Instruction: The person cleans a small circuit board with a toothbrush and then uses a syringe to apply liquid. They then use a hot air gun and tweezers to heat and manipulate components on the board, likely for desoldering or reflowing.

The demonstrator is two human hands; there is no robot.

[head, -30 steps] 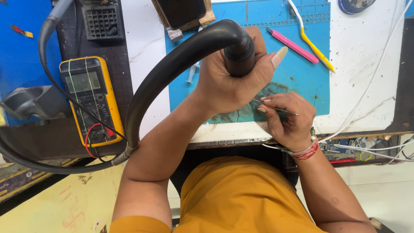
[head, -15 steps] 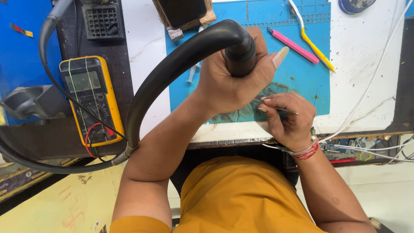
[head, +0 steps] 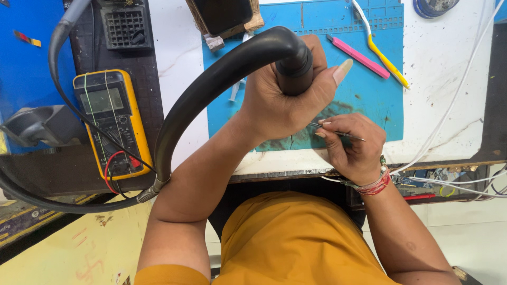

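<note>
The left hand (head: 282, 103) is wrapped tight around the black handle (head: 293, 71) of a thick hose (head: 211, 89), gripping it upright above the blue mat (head: 364, 89) near the desk's (head: 438, 89) front edge. The hose arcs from the fist toward the desk's left edge. The right hand (head: 354, 145) sits just beside the left, fingers pinching thin tweezers (head: 338, 133) whose tip points under the left fist. A yellow meter (head: 111, 119) lies at the left edge. A pink tool (head: 359, 57) and a yellow tool (head: 383, 53) lie on the mat toward the far edge.
</note>
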